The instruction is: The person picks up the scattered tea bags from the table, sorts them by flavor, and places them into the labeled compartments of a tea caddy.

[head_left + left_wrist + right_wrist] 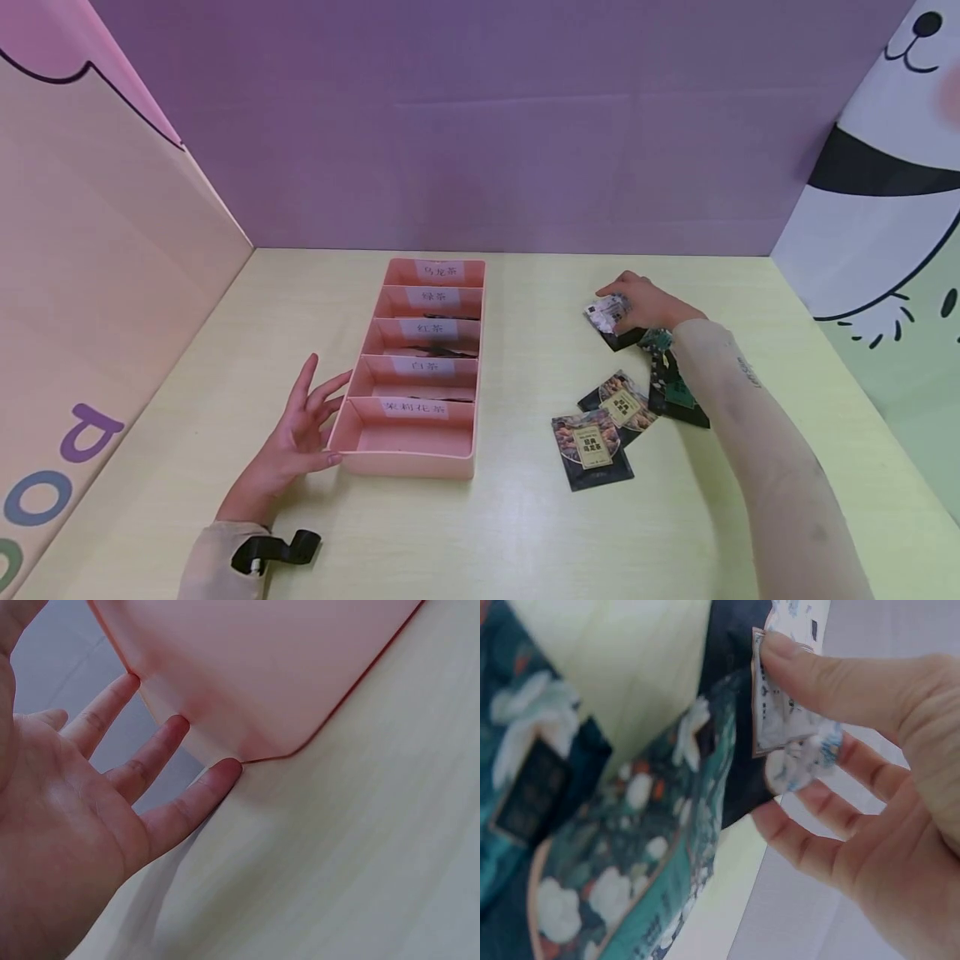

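Observation:
My left hand [294, 437] touches the near left side of a pink divided box [405, 465] with spread fingers. In the left wrist view, its fingertips [229, 771] rest against the box's wall. Over on the right, my right hand [651, 302] pinches a white-and-black tea sachet [606, 315] between thumb and fingers. The right wrist view shows the thumb on the printed face of that sachet [784, 724]. Right beside it lie dark green flowered sachets [604, 892], partly covered by the right arm in the head view.
Two dark sachets with pale labels [592, 447] overlap on the table [517, 533], nearer than the right hand. White paper labels [415, 407] mark the box's compartments, and dark packets [438, 352] show in some of them. A purple wall [510, 167] stands behind.

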The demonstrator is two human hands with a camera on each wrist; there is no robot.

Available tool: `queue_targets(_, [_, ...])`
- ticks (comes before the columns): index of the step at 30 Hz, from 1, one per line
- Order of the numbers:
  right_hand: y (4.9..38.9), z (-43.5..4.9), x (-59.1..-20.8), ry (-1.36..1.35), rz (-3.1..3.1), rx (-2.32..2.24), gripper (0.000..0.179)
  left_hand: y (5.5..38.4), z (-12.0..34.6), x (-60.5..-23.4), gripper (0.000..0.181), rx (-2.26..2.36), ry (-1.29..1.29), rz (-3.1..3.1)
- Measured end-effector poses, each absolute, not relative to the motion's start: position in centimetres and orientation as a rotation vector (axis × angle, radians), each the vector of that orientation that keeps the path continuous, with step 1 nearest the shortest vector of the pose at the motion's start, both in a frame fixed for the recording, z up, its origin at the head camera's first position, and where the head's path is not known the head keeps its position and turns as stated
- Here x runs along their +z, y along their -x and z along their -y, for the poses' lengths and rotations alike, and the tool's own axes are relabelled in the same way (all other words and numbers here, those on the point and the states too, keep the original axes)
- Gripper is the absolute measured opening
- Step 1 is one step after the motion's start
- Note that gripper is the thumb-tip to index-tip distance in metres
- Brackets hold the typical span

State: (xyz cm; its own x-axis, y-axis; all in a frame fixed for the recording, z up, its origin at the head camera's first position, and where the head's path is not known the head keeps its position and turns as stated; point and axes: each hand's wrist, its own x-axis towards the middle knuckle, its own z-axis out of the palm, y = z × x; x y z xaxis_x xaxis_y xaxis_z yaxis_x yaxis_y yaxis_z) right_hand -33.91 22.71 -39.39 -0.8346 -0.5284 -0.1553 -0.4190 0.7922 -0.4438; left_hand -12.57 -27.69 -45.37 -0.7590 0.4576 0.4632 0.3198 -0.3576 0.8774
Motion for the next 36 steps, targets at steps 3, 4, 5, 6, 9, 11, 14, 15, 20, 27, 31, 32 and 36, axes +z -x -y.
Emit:
queue_targets(3, [33.8, -22.7, -39.2, 0.735, -2.757, -0.604, 0.058, 12.6, 27.7, -45.4, 0.116, 2.287, -1.048, -1.729])
queue_targets(4, [33.7, -22.7, -39.1, 0.742, -2.767, -0.613, 0.055, 12.6, 27.6, -45.4, 0.116, 2.288, -1.056, -1.722])
queue_targets(5, [33.6, -22.7, -39.0, 0.751, -2.775, -0.624, 0.053, 12.6, 27.6, -45.4, 0.116, 2.289, -1.062, -1.714])
queue_targets(6, [33.5, -22.8, -39.0, 0.765, -2.784, -0.626, 0.051, 12.6, 27.6, -45.4, 0.116, 2.289, -1.07, -1.704])
queue_targets(9, [33.2, -22.9, -38.7, 0.821, -2.814, -0.636, 0.044, 12.7, 27.5, -45.4, 0.116, 2.288, -1.082, -1.688])
queue_targets(11, [33.1, -22.9, -38.6, 0.861, -2.847, -0.645, 0.041, 12.6, 27.5, -45.3, 0.116, 2.288, -1.072, -1.694])
queue_targets(14, [32.9, -23.0, -38.4, 0.884, -2.894, -0.688, 0.039, 12.5, 27.5, -45.3, 0.116, 2.286, -1.047, -1.717])
queue_targets(15, [32.8, -22.9, -38.3, 0.879, -2.906, -0.708, 0.038, 12.5, 27.5, -45.2, 0.116, 2.286, -1.036, -1.722])
queue_targets(20, [32.4, -22.8, -38.1, 0.867, -2.94, -0.767, 0.033, 12.4, 27.5, -45.2, 0.117, 2.289, -1.013, -1.732])
queue_targets(27, [31.7, -22.1, -38.0, 0.92, -2.98, -0.867, 0.033, 12.6, 27.5, -45.2, 0.117, 2.301, -1.058, -1.695])
queue_targets(31, [31.1, -21.4, -37.8, 0.957, -2.988, -0.978, 0.032, 12.6, 27.5, -45.2, 0.117, 2.301, -1.062, -1.687])
queue_targets(32, [31.0, -21.2, -37.8, 0.956, -2.986, -1.012, 0.032, 12.6, 27.5, -45.3, 0.117, 2.301, -1.062, -1.687])
queue_targets(36, [30.3, -20.2, -37.4, 0.969, -2.978, -1.124, 0.032, 12.6, 27.6, -45.3, 0.116, 2.3, -1.068, -1.677])
